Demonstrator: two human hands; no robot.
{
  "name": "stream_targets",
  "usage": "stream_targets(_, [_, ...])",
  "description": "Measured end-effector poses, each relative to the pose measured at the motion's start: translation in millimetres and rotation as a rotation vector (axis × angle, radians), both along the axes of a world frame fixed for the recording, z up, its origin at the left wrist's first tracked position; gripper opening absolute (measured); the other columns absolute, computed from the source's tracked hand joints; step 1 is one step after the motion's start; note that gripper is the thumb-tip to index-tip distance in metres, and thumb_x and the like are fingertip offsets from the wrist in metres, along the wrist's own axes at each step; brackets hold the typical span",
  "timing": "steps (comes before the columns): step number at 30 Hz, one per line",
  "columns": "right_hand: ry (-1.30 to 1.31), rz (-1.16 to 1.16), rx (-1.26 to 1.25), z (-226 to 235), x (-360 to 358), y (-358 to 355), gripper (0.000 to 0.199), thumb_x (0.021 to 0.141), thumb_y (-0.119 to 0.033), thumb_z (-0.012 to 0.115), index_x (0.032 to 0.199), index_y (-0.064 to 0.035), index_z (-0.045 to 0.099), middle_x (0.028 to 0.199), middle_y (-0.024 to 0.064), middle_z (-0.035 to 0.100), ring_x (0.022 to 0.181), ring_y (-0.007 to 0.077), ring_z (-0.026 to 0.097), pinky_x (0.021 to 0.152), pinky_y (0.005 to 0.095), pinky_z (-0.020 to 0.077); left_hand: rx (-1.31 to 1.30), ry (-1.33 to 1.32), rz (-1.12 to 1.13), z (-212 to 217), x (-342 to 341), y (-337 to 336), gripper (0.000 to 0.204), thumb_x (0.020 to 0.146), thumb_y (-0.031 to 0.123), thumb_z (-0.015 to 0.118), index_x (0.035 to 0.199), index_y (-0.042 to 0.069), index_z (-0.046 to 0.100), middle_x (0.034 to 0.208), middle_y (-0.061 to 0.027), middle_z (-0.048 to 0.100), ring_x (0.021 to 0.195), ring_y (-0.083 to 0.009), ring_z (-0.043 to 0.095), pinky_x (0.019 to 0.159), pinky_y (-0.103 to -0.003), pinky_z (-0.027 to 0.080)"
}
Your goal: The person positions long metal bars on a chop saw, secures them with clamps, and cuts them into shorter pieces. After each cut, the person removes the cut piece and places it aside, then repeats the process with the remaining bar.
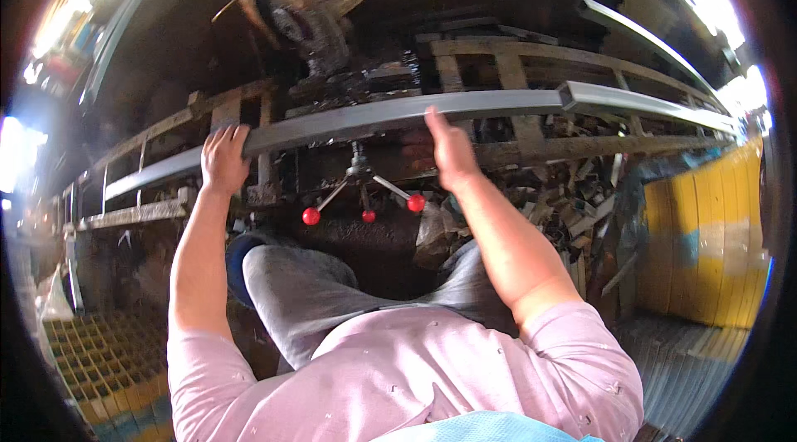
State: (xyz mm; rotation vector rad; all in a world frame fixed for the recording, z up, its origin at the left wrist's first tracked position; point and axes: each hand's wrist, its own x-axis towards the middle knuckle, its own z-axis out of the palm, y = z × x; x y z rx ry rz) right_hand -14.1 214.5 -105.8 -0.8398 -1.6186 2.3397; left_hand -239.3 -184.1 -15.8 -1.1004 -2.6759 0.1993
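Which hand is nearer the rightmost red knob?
Right. In view, the right hand is above and right of the rightmost red knob; the left hand is on the metal bar, much farther left.

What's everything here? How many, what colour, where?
Long metal bar: one, grey, across the middle
Second metal bar: one, silver, at its right end
Thin bar: one, pale, upper right
Knobs: three, red, below long metal bar
Machine: one, orange and grey, top, blurred
Slatted frame: count unclear, brownish, behind long metal bar
Scraps: many, mostly grey, right of centre
Slatted panel: one, yellow, far right
Grid: one, yellowish, lower left
Shirt: one, pink, bottom
Trousers: one pair, grey, below knobs
Left hand: one, bare, on long metal bar
Right hand: one, bare, at bar's middle
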Motion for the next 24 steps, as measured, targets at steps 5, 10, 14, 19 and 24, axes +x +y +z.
stream_targets(5, [-0.02,-0.375,-0.214,25,-4,67,0.055,0.103,-0.064,0.069,0.103,-0.009,0.074,0.076,0.0049,0.074,0.063,0.016,0.066,0.053,0.0337,0.0482,0.004,-0.075,0.101,-2,-38,-18,0.067,0.076,0.011,0.089,0.139,0.014,0.068,0.137,-0.0091,0.068,0.131,-0.0328,0.063,0.11,-0.048,0.053])
stream_targets(10, [-0.046,-0.278,-0.024,23,-28,75,0.051,0.105,-0.056,0.073,0.098,-0.005,0.071,0.074,0.0063,0.072,0.057,0.0139,0.063,0.049,0.0307,0.0438,-0.028,-0.043,0.201,-8,-76,-18,0.06,0.079,0.004,0.08,0.138,0.017,0.071,0.138,-0.0064,0.066,0.134,-0.0311,0.061,0.109,-0.045,0.057])
stream_targets(14, [-0.029,-0.264,0.004,20,-40,79,0.048,0.106,-0.052,0.073,0.095,-0.0055,0.067,0.073,0.0084,0.073,0.055,0.0135,0.062,0.049,0.0285,0.0428,-0.121,-0.068,0.265,1,-86,10,0.059,0.082,0.003,0.076,0.139,0.017,0.073,0.144,-0.0069,0.062,0.137,-0.03,0.059,0.109,-0.043,0.058])
stream_targets(19, [0.037,-0.179,0.113,15,-44,81,0.043,0.106,-0.049,0.074,0.1,-0.0066,0.069,0.079,0.0069,0.074,0.062,0.0114,0.064,0.05,0.0267,0.0401,-0.239,-0.092,0.319,-9,-115,4,0.055,0.086,0.01,0.077,0.14,0.017,0.073,0.147,-0.0087,0.063,0.142,-0.0289,0.059,0.113,-0.043,0.056])
stream_targets(24, [0.211,-0.185,0.395,23,-48,73,0.033,0.107,-0.035,0.076,0.107,-0.0031,0.069,0.083,0.0057,0.075,0.065,0.0112,0.066,0.055,0.0268,0.0479,-0.259,-0.122,0.357,-6,-119,18,0.046,0.087,0.014,0.079,0.133,0.016,0.076,0.141,-0.0102,0.069,0.135,-0.03,0.066,0.11,-0.044,0.058])
